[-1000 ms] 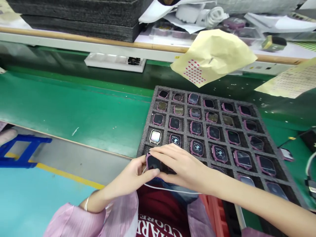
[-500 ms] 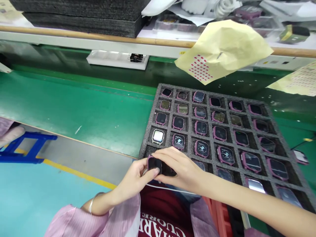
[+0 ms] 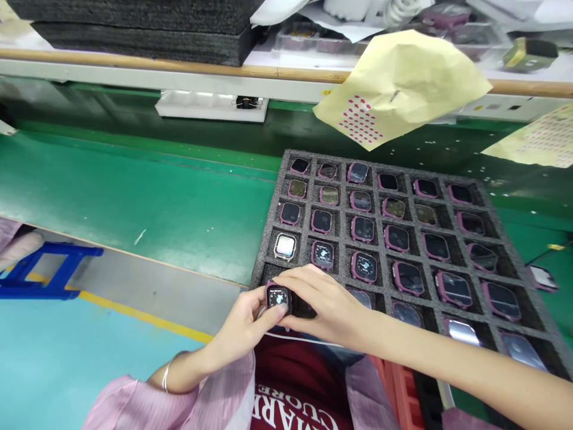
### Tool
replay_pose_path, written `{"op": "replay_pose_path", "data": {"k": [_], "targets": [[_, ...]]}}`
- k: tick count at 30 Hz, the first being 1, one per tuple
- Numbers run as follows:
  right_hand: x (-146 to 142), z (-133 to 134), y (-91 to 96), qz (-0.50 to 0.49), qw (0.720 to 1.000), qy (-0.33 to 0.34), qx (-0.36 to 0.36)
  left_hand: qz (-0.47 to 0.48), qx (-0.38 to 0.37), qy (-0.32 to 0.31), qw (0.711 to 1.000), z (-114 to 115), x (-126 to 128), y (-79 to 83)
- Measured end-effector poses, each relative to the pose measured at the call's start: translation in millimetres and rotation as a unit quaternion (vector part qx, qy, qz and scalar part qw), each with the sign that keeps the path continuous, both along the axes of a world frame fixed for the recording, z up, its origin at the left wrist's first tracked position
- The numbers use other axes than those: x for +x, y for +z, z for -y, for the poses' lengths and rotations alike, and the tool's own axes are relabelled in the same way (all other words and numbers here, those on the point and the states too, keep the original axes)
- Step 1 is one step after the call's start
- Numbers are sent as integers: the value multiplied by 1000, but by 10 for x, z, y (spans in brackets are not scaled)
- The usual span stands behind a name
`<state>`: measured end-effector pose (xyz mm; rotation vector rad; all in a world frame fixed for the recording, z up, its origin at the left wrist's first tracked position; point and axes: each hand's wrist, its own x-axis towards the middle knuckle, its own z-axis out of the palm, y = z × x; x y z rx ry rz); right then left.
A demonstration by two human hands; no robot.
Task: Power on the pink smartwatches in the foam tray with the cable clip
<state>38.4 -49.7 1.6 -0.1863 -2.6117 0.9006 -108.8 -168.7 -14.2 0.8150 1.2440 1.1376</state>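
Note:
Both hands hold one smartwatch [image 3: 278, 297] with a purple case and no strap in sight, over the near left corner of a dark foam tray [image 3: 267, 239]. Its screen is lit with a dial-like display. My left hand [image 3: 245, 322] grips it from the left, the thumb lying on the glass. From the right, my right hand [image 3: 320, 298] closes its fingers on the upper and right edges. Rows of similar watches sit in the tray's square pockets. One silver watch [image 3: 285, 246] with a bright screen lies just beyond my hands. A white cable [image 3: 304, 340] passes beneath them.
A green bench [image 3: 134, 197] stretches left of the tray. Above stands a shelf with black foam blocks [image 3: 134, 30] and a hanging yellow sheet [image 3: 403, 89]. A blue stool [image 3: 49, 269] and another person's hand [image 3: 20, 249] are at the left. Red plastic [image 3: 398, 388] shows below the tray.
The held watch's screen has gone from dark to lit. One tray watch, in the row of lit ones, has turned dark. My hands keep nearly the same place.

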Motion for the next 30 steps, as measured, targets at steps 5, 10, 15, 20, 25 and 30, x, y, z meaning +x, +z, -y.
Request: {"op": "replay_pose_path", "data": {"k": [5, 10, 15, 20, 25, 30], "targets": [[-8, 3, 13, -7, 1000, 1, -7, -12, 2, -1, 1000, 3, 2, -11], [-10, 8, 0, -8, 1000, 0, -3, -22, 3, -2, 1000, 4, 10, -15], [-13, 10, -3, -9, 1000, -5, 7, -21, 3, 1, 1000, 10, 10, -20], [-13, 21, -12, -11, 1000, -8, 13, -15, 4, 3, 1000, -1, 19, -15], [-18, -17, 75, -16, 999, -5, -33, -5, -1, 3, 1000, 60, 37, 6], [-70, -51, 141, -70, 989, -79, -103, 29, -23, 8, 999, 388, 3, -27]]}}
